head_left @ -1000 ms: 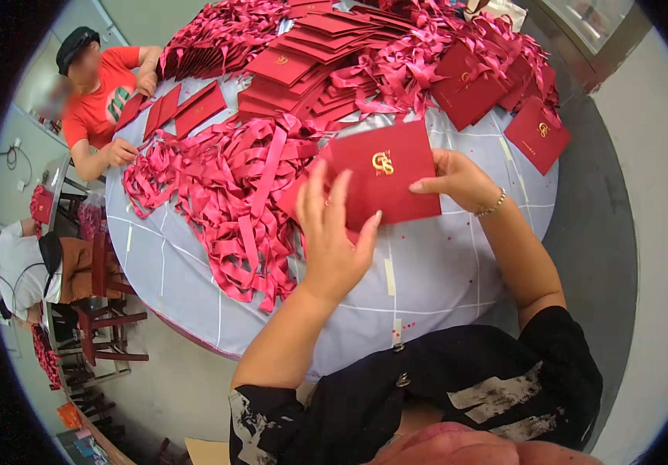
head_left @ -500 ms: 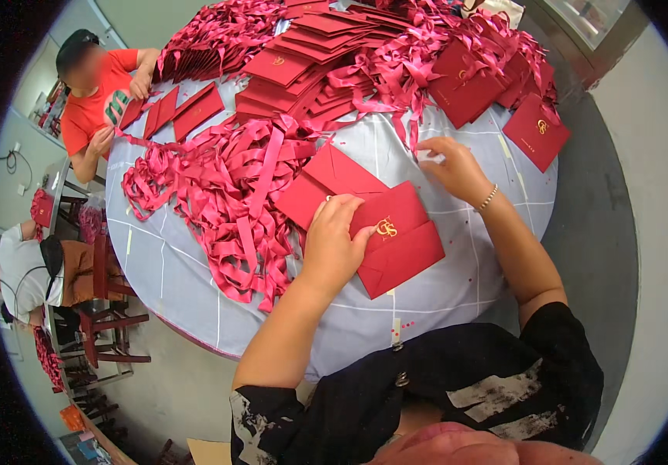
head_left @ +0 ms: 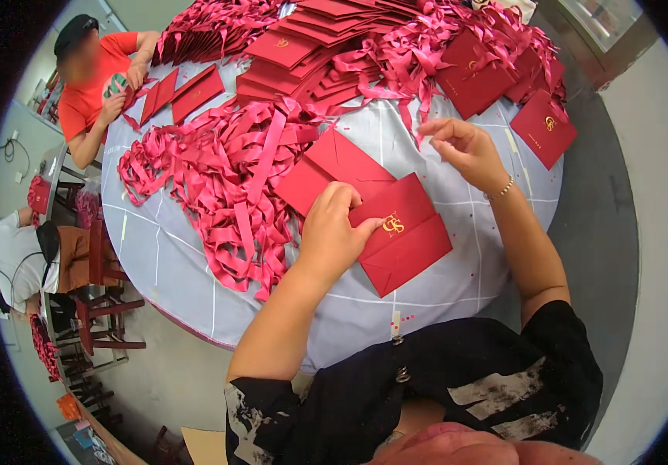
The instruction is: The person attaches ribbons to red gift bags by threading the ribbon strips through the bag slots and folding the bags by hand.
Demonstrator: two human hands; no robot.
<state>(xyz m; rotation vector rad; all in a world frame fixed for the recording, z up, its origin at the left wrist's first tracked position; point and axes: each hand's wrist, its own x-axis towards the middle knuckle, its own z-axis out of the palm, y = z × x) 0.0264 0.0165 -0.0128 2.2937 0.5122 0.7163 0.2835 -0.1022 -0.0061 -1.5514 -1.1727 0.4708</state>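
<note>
My left hand [head_left: 329, 232] is closed on a flat-folded red paper bag [head_left: 407, 260] with a gold emblem, its thumb across the front and fingers behind the edge. Beneath and behind it lies another red paper bag [head_left: 341, 167], partly covered. To the right and farther off, my right hand [head_left: 469, 155] is raised with bent fingers, thumb and forefinger slightly apart. Its fingertips are beside the hanging end of a pink ribbon [head_left: 409, 116]; contact is unclear. A tangled heap of pink ribbons [head_left: 221, 186] spreads left of my left hand.
Stacked red bags [head_left: 295, 58] with ribbons fill the far side of the cloth-covered round table [head_left: 171, 260]. A single red bag [head_left: 543, 128] lies at the right edge. A co-worker in an orange-red shirt [head_left: 78, 116] handles bags at far left. Wooden stools [head_left: 105, 310] stand left.
My right hand has shifted slightly right and up, turning with fingers more bent. The left hand still grips the bag. The co-worker's lower hand has risen toward the other one.
</note>
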